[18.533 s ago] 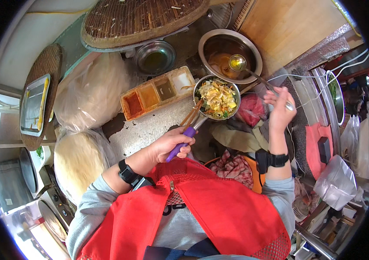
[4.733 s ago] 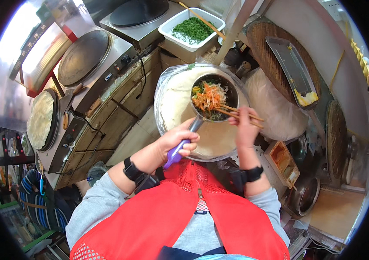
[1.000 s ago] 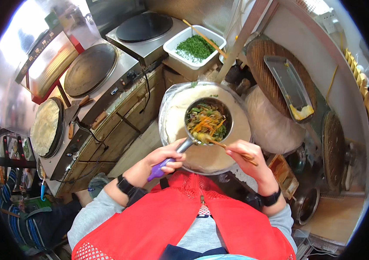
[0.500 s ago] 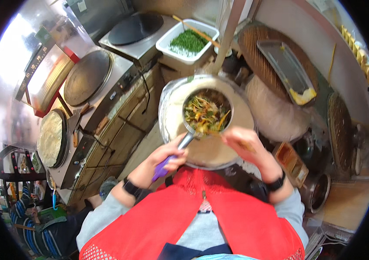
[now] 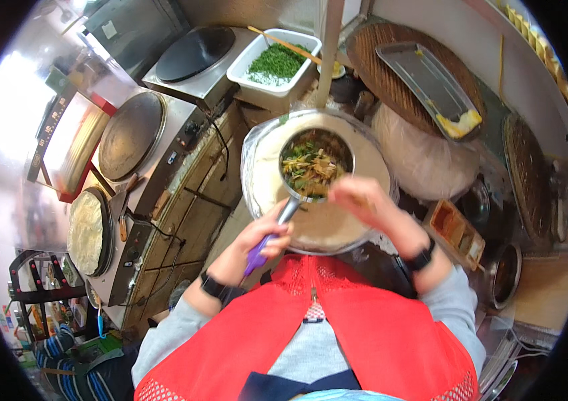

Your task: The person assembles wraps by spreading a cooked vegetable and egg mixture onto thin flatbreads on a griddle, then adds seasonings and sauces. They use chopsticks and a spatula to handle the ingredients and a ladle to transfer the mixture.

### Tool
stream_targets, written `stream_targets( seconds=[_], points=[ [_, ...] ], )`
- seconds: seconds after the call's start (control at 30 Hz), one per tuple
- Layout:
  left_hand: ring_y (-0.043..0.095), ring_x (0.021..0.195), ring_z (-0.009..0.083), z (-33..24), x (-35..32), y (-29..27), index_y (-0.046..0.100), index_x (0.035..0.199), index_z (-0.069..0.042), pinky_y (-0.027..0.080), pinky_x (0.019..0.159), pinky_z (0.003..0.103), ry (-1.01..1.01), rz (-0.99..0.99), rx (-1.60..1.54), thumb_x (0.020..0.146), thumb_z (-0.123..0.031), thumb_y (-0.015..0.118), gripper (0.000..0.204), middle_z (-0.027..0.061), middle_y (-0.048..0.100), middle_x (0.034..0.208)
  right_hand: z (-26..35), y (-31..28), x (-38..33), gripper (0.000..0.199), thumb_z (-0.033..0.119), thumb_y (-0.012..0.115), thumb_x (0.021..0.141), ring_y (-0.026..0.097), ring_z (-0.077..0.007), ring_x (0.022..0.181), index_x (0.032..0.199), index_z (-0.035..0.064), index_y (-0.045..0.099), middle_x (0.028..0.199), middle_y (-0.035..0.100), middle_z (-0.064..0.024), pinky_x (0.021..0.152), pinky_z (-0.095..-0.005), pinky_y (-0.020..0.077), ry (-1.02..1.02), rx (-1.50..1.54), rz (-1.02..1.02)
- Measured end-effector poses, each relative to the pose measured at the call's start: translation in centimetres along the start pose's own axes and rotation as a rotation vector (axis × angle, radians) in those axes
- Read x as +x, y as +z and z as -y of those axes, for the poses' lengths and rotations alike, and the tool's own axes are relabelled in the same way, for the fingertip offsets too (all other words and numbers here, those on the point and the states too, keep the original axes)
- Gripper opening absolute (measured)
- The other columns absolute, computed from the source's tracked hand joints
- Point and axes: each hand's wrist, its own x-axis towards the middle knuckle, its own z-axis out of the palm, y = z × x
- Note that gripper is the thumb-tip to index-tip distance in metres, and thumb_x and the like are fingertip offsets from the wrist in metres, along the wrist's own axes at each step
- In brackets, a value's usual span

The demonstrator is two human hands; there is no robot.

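Observation:
My left hand (image 5: 264, 239) is closed round the purple-and-grey handle of a small metal saucepan (image 5: 288, 210). Chopped, mixed vegetables (image 5: 312, 167), green, orange and brown, lie in the pan. At the pan's near right rim is my right hand (image 5: 368, 204), its fingers drawn together and blurred by motion; what they grip, perhaps a thin stirring tool, I cannot make out. Below the pan is a wide round tub (image 5: 249, 170) lined with clear plastic, with pale batter or dough (image 5: 330, 227) in it.
To the left are round griddles (image 5: 133, 134), one bearing a pale flatbread (image 5: 86, 234), with a wooden-handled spatula (image 5: 122, 207) alongside. A white tray of chopped greens (image 5: 277, 63) sits at the back. A metal tray (image 5: 424, 87) and a divided seasoning box (image 5: 456, 235) are on the right.
My right hand has moved left and up across the pan's near rim. The vegetables in the pan have shifted and look more mixed. My left hand still holds the handle.

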Motion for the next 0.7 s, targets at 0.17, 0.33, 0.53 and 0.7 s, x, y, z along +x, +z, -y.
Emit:
stream_targets(
  seconds=[0.17,0.33,0.53,0.7],
  points=[
    [0.037,0.05,0.0096,0.0,-0.1,0.6,0.013,0.149,-0.029,0.03,0.034,0.019,0.0,0.059,0.055,0.089,0.001,0.048,0.076,0.0065,0.043,0.085,1.1,-1.0,-0.6,0.003,0.003,0.064,0.085,0.063,-0.0225,0.074,0.088,0.0005,0.064,0.082,0.065,-0.0115,0.068,-0.0285,0.0495,-0.113,-0.062,0.065],
    [0.035,0.05,0.0096,0.2,-0.4,1.1,0.01,0.149,-0.031,0.03,0.035,0.019,0.012,-0.026,0.059,0.089,0.003,0.046,0.078,0.0068,0.041,0.084,0.7,-0.8,-0.8,0.002,0.002,0.063,0.086,0.062,-0.021,0.07,0.088,0.0013,0.062,0.078,0.062,-0.0121,0.064,-0.0294,0.0489,0.029,-0.074,-0.124],
    [0.036,0.05,0.0097,-0.2,-0.1,0.9,0.011,0.15,-0.029,0.03,0.034,0.019,0.024,-0.091,0.02,0.089,0.001,0.048,0.077,0.0066,0.042,0.084,0.1,-0.7,-0.5,0.005,0.005,0.068,0.083,0.064,-0.022,0.07,0.087,0.0018,0.065,0.076,0.064,-0.0119,0.064,-0.0298,0.0497,0.114,-0.039,-0.157],
    [0.036,0.049,0.0094,0.1,-0.3,0.7,0.011,0.15,-0.028,0.03,0.034,0.019,0.023,-0.096,0.086,0.089,0.001,0.047,0.077,0.0072,0.042,0.084,0.3,-0.8,-0.6,0.005,0.004,0.066,0.084,0.064,-0.0229,0.072,0.088,0.0022,0.064,0.08,0.064,-0.0121,0.064,-0.029,0.0492,-0.136,-0.061,0.101]
  ],
)
